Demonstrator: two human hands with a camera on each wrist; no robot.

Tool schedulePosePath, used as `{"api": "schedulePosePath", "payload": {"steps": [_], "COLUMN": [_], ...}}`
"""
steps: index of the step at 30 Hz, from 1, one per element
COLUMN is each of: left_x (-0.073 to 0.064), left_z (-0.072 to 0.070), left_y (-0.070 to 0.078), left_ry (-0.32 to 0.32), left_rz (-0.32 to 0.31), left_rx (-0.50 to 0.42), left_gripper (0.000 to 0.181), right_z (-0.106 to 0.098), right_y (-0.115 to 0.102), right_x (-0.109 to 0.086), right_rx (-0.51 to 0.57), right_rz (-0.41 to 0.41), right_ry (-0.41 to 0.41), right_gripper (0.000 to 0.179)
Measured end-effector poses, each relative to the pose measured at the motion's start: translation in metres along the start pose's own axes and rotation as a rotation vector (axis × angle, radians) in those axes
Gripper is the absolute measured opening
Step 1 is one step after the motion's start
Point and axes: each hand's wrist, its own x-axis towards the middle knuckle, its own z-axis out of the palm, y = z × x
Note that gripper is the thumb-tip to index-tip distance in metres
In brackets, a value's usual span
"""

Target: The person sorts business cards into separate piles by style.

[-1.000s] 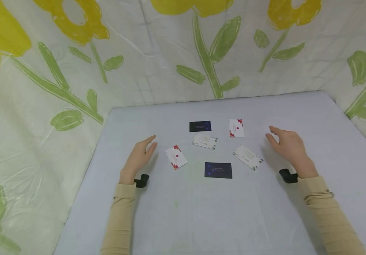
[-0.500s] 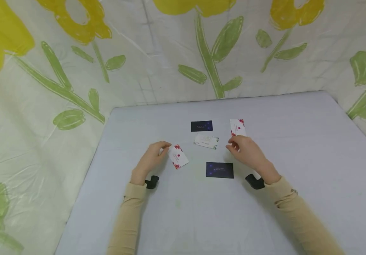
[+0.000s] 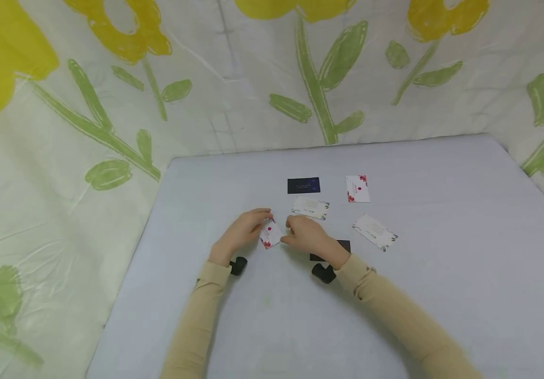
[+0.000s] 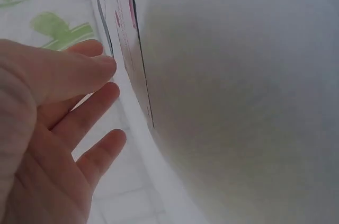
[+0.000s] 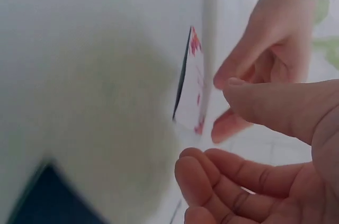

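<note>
White card (image 3: 269,232) sits between left hand (image 3: 243,230) and right hand (image 3: 309,235) — both unclosed, holding nothing; reaching, apparently — next needs an edge pinch.

Red-flowered cards (image 3: 358,189): red print too small to read
Leaf-edged cards (image 3: 375,232): tiny grey lines, illegible
Dark card (image 3: 303,185): faint print, unreadable

red-flowered card (image 3: 270,237) by my left hand (image 3: 244,230): smooth paper look, matt | dark card (image 3: 303,185) beyond it: smooth, paper-like, low sheen | tabletop (image 3: 272,326) under it: smooth, matt; cloth or plastic, I can't tell | flowered sheet (image 3: 253,116) well behind it: thin, creased, faint gloss | my sleeves (image 3: 404,305), nearer me than it: matt cloth, wrinkled
</note>
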Motion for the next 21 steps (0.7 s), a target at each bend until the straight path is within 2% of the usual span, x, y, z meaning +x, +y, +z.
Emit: {"api": "schedulePosePath", "payload": {"steps": [3, 7, 13, 17, 21], "left_x": [0.0, 0.0, 0.0, -0.001, -0.004], "left_z": [0.0, 0.001, 0.0, -0.004, -0.009], "left_y": [-0.001, -0.001, 0.002, 0.004, 0.007], "left_ry": [-0.028, -0.064, -0.056, -0.066, -0.091], "left_rz": [0.001, -0.008, 0.023, 0.028, -0.016], "left_rx": [-0.006, -0.018, -0.014, 0.012, -0.012], "left_gripper": [0.033, 0.032, 0.031, 0.031, 0.032], "right_z": [0.009, 0.019, 0.032, 0.032, 0.027], "right_y": [-0.009, -0.019, -0.029, -0.029, -0.025], "right_x": [0.011, 0.021, 0.027, 0.029, 0.03], "right_rx": [-0.045, -0.126, -0.267, -0.245, -0.14], "right_rz": [0.03, 0.077, 0.163, 0.206, 0.22], "right_ry": [-0.012, 0.005, 0.041, 0.022, -0.017], "right_gripper": [0.034, 0.046, 0.067, 0.068, 0.065]}}
